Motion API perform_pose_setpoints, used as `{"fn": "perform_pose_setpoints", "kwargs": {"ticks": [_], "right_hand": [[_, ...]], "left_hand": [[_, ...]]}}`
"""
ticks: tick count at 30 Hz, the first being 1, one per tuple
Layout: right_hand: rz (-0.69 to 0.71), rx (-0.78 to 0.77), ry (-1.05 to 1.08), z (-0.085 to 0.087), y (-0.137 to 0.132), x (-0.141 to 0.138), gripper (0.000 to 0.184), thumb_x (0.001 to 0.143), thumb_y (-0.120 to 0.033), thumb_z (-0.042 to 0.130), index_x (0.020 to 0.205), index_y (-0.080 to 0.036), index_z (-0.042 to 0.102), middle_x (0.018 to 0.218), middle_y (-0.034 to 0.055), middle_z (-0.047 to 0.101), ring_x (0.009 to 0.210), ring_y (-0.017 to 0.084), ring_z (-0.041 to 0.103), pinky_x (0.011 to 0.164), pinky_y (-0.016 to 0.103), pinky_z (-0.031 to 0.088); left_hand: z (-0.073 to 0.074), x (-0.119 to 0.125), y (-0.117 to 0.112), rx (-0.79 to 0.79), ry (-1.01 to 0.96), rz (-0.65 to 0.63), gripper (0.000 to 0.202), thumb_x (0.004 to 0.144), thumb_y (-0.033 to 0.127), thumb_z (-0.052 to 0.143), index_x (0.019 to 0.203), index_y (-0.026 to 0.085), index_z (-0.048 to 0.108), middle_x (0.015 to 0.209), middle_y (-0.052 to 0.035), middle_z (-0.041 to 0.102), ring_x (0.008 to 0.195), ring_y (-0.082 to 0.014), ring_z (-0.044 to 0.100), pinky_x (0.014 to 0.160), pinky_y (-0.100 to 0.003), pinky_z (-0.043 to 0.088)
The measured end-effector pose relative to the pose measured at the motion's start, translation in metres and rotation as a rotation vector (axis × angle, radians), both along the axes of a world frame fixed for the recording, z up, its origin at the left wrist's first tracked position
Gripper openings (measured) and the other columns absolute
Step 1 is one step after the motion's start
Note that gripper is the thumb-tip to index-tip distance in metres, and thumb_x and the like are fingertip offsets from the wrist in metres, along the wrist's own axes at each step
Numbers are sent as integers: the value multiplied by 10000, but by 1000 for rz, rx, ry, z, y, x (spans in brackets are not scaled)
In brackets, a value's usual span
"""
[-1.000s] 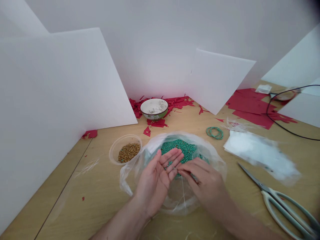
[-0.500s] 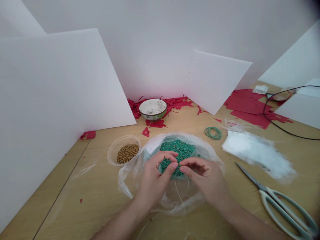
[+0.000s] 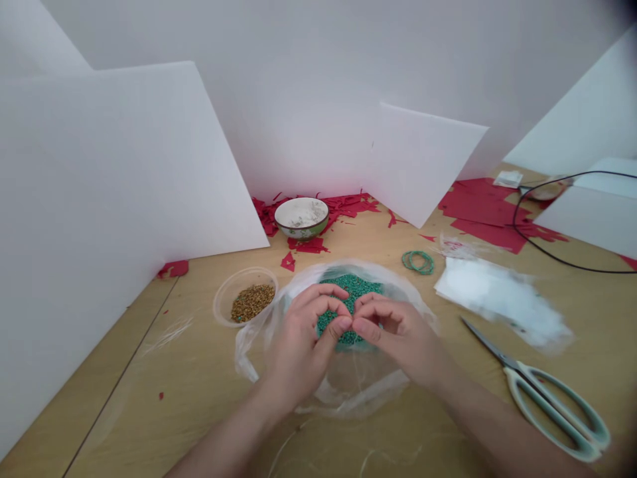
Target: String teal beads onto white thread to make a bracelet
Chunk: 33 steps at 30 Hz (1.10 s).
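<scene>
left hand [image 3: 303,335], right hand [image 3: 393,332], pinch hides perhaps green beads [image 3: 355,287]

green beads [image 3: 354,287] partly behind fingertips [image 3: 342,324]

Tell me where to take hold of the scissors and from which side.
Take the scissors by their pale green handle loops, coming in from the near right. They lie flat on the table, blades shut and pointing away to the far left, so the loops are the end nearest you.
</scene>
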State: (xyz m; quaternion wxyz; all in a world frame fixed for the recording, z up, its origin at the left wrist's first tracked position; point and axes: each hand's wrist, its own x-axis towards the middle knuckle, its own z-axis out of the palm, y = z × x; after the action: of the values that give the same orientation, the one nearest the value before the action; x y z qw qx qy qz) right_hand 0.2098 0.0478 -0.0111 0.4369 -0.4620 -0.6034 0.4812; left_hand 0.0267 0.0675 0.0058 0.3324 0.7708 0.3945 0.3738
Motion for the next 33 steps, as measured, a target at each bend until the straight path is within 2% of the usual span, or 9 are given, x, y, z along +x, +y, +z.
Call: {"fn": "perform_pose_setpoints", "kwargs": {"ticks": [5, 12, 18, 22, 26, 29, 33], "right_hand": [[98, -222, 336, 0, 4, -6, 214, 853, -383, 677, 743, -200, 692, 824, 10, 621, 824, 143, 537, 799, 293, 389], [156, -383, 561, 2, 3, -8, 196, 850, -352, 678, 795, -168, 717, 825, 36, 633, 823, 144, 548, 778, 278, 401], [183, -463, 654, -1, 3, -15, 198, 829, -341, 697, 785, -149, 722, 815, 48, 648, 804, 150, 580, 791, 294, 441], [196, -480, 687, -3, 2, -20, 195, 849, -321, 681, 788, -140, 720, 805, 45, 649, 792, 138, 586, 777, 282, 445], [184, -511, 708, -7, 0, -22, 192, 846, -322, 686, 781, -144, 711, 799, 35, 648, 775, 126, 586, 745, 262, 448], [174, -539, 722, -10, -3, -24, 184, 829, -323, 705, 777, -147, 702, 801, 31, 650, 771, 122, 592, 746, 262, 452], [191, -591, 725, -12, -6, -26, 213, 814, -358, 720, 781, -150, 691, 799, 31, 646, 754, 122, 593, 735, 265, 465]], "left_hand": [[15, -9, 7, 38, -27, 41, 157, 944, 275, 505, 819, 215, 577, 1139, -30, 606, 1062, -181, 570, 944, -330, 401], [35, -27, 26, 117, -55, 140, 175, 942, 316, 505, 816, 212, 568, 1115, -47, 621, 1036, -197, 581, 939, -347, 407], [55, -46, 43, 168, -98, 241, 181, 928, 339, 531, 806, 216, 583, 1125, -37, 652, 1063, -202, 582, 994, -352, 389], [66, -56, 51, 217, -110, 342, 169, 917, 333, 556, 812, 214, 611, 1087, -27, 681, 1000, -188, 601, 933, -323, 418], [70, -66, 58, 264, -188, 429, 184, 904, 373, 574, 858, 218, 661, 1042, -26, 706, 964, -193, 612, 864, -319, 442], [70, -77, 62, 289, -236, 510, 208, 892, 411, 586, 899, 231, 689, 1008, -15, 722, 961, -218, 626, 836, -362, 456], [70, -90, 67, 289, -253, 497, 202, 901, 415, 558, 980, 275, 682, 1115, 11, 708, 1110, -244, 594, 887, -417, 429]]}}
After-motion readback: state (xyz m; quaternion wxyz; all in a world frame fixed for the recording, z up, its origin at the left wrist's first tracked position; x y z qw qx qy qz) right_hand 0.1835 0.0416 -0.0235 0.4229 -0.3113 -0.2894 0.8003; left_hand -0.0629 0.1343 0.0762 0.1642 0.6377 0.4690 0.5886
